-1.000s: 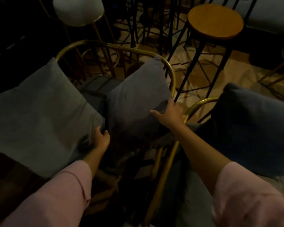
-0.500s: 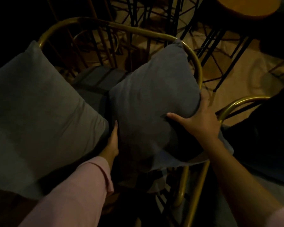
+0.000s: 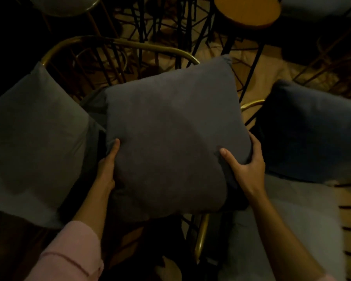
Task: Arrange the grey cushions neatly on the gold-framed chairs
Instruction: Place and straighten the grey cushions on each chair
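Observation:
I hold a dark grey cushion [image 3: 170,134] in front of me over the gold-framed chair [image 3: 118,42]. My left hand [image 3: 107,169] grips its lower left edge and my right hand [image 3: 245,165] grips its lower right corner. A lighter grey cushion [image 3: 34,138] leans against the left side of the same chair. Another dark cushion [image 3: 310,128] rests on the neighbouring gold-framed chair [image 3: 251,103] at the right. The first chair's seat is mostly hidden behind the held cushion.
A round wooden stool [image 3: 249,11] on black legs stands at the back right. A white-seated stool [image 3: 65,5] is at the back left. Black wire legs crowd the floor behind the chairs. A pale seat pad [image 3: 282,220] lies under my right forearm.
The dark cushion has come up off the chair's right side and toward me, now facing flat to the camera. Both hands shifted from its sides to grip its lower corners.

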`<state>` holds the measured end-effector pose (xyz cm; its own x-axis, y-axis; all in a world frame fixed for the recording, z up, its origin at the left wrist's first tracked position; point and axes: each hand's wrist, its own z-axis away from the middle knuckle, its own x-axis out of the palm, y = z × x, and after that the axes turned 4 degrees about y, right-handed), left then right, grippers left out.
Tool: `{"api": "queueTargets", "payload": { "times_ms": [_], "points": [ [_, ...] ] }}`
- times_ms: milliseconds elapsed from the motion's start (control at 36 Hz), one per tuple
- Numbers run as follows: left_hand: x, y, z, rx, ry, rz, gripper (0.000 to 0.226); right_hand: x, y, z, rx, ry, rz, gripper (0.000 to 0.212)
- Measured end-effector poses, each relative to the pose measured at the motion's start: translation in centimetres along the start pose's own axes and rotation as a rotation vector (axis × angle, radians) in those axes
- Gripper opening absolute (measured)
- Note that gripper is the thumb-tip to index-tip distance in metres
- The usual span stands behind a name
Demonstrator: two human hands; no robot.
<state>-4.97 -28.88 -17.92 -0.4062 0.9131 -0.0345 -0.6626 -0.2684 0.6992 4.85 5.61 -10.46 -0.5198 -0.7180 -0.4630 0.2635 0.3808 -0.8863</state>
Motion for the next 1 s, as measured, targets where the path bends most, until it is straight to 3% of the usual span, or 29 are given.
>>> {"api": "queueTargets", "payload": {
  "times_ms": [139,306,361,444,556,694,806,917,1000],
  "points": [
    [2.3,-0.2,7.3,0.130,-0.118,-0.079,0.125,-8.1,1.1,4.0,-0.030,0.125,-0.034,0.082],
    [6.8,-3.6,15.3,0.263,-0.291,-0.104,0.058,-18.2,3.9,8.5,-0.016,0.288,-0.002,0.081],
    [8.5,-5.3,17.6,0.290,-0.329,-0.091,0.047,-21.2,5.4,10.1,0.013,0.323,0.006,0.081],
    [11.1,-8.2,20.9,0.292,-0.359,-0.132,0.070,-25.4,8.0,12.2,0.090,0.371,0.015,0.081],
    [14.4,-12.6,24.6,0.371,-0.369,-0.218,0.055,-30.1,11.6,14.2,0.205,0.413,0.024,0.086],
    [18.3,-18.2,26.5,0.387,-0.418,-0.337,0.088,-33.3,16.4,15.0,0.333,0.419,0.029,0.088],
    [19.9,-21.9,26.9,0.307,-0.537,-0.525,0.132,-34.2,20.0,14.7,0.460,0.307,0.074,0.099],
    [20.0,-24.2,27.1,0.337,-0.484,-0.630,0.141,-33.3,21.3,14.5,0.548,0.124,0.171,0.116],
    [19.6,-24.3,27.1,0.358,-0.387,-0.662,0.140,-32.1,20.8,14.7,0.603,0.140,0.308,0.111]
  ]
}}
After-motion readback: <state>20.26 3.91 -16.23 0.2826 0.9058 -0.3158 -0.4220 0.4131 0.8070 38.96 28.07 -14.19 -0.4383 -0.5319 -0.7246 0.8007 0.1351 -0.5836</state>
